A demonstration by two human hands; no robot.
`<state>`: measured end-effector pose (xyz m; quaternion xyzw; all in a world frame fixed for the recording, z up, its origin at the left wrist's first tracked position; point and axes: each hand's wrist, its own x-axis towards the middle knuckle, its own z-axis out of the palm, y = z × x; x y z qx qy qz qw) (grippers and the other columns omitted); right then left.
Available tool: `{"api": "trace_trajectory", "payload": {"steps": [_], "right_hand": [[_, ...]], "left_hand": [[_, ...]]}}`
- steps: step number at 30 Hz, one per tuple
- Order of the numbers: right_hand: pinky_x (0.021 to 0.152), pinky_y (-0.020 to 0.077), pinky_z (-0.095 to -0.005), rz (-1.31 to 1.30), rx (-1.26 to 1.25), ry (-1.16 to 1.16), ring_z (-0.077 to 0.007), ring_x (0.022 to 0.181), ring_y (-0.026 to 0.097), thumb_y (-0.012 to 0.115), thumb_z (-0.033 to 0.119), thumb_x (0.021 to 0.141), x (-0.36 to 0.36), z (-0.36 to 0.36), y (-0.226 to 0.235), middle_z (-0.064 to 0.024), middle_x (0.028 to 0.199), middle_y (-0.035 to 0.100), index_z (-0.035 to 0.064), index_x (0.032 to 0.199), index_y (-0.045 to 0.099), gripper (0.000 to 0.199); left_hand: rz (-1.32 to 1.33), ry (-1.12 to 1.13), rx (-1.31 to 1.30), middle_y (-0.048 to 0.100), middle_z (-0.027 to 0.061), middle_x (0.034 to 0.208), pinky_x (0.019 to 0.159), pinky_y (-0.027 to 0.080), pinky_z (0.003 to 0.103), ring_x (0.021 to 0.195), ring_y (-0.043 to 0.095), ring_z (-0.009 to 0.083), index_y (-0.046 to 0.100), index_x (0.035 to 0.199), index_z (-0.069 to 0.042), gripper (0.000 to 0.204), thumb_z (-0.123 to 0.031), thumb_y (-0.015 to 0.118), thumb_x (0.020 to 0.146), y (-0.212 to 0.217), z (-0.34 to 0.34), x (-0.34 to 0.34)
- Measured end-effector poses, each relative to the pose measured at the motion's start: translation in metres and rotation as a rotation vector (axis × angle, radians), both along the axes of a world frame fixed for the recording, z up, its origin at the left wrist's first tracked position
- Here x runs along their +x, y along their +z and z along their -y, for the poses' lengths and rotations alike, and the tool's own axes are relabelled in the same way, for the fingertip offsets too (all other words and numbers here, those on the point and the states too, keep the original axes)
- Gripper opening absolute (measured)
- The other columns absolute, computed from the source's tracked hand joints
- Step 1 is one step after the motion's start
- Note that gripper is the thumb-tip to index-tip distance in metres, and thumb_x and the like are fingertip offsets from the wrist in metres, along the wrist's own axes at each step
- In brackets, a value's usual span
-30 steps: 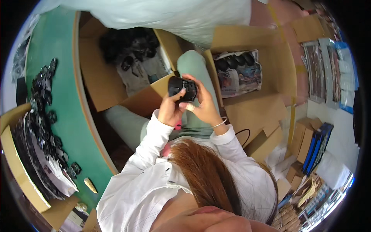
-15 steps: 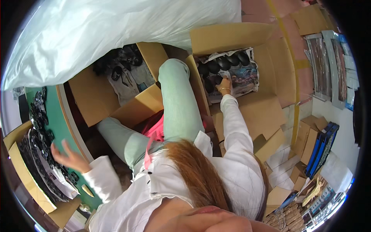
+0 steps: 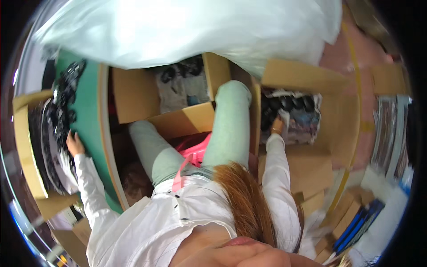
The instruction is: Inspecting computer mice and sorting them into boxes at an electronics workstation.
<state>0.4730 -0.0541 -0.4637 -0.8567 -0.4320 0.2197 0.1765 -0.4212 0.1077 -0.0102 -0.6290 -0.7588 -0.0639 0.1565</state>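
My left hand rests at the near edge of a pile of shiny black pieces on the green tabletop. Its fingers are apart and touch the pile, with nothing plainly held. Inside the right cardboard box, my right hand has its fingers closed at a black rounded piece, partly hidden by blur. Beyond it, several black rounded pieces form a row on a printed paper sheet.
A second cardboard box with black pieces and paper stands ahead of my knees. Large white plastic sheeting bulges over the far side. Another carton sits at the table's left. Blue flat objects lean by boxes at the right.
My left hand has gone from raised above the table to the edge of the black pile. My right hand stays in the right box. The whole view has shifted.
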Motion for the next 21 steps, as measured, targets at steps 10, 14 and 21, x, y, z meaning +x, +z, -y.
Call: {"api": "trace_trajectory", "payload": {"steps": [10, 14, 21], "right_hand": [[0.082, 0.0519, -0.0362, -0.109, -0.096, -0.008, -0.0315, 0.092, 0.066, 0.073, 0.004, 0.073, -0.025, -0.039, 0.191, -0.0168, 0.102, 0.069, 0.0007, 0.112, 0.064, 0.040], [0.085, 0.0504, -0.0338, -0.361, 0.578, 0.147, -0.0241, 0.093, 0.064, 0.072, 0.002, 0.074, -0.165, -0.062, 0.386, -0.0127, 0.104, 0.068, -0.0001, 0.115, 0.061, 0.043], [0.099, 0.0395, -0.0388, -0.188, 0.409, 0.749, -0.0319, 0.112, 0.050, 0.070, 0.008, 0.071, -0.264, -0.073, 0.391, -0.0155, 0.126, 0.052, 0.0022, 0.135, 0.043, 0.070]], "left_hand": [[0.633, -0.007, 0.637, 0.068, 0.0114, 0.086, 0.061, 0.048, 0.022, 0.066, 0.059, 0.0118, 0.062, 0.115, -0.003, 0.028, -0.002, 0.061, 0.087, 0.106, 0.070, 0.238], [1.184, -0.012, 0.280, 0.068, 0.0123, 0.097, 0.067, 0.051, 0.023, 0.073, 0.062, 0.0159, 0.063, 0.112, 0.001, 0.031, -0.002, 0.065, 0.080, 0.082, 0.100, 0.398], [1.300, -0.845, -0.872, 0.070, 0.0104, 0.096, 0.077, 0.054, 0.028, 0.081, 0.066, 0.0173, 0.065, 0.104, 0.006, 0.024, -0.003, 0.066, 0.081, -0.050, 0.053, 0.472]]}}
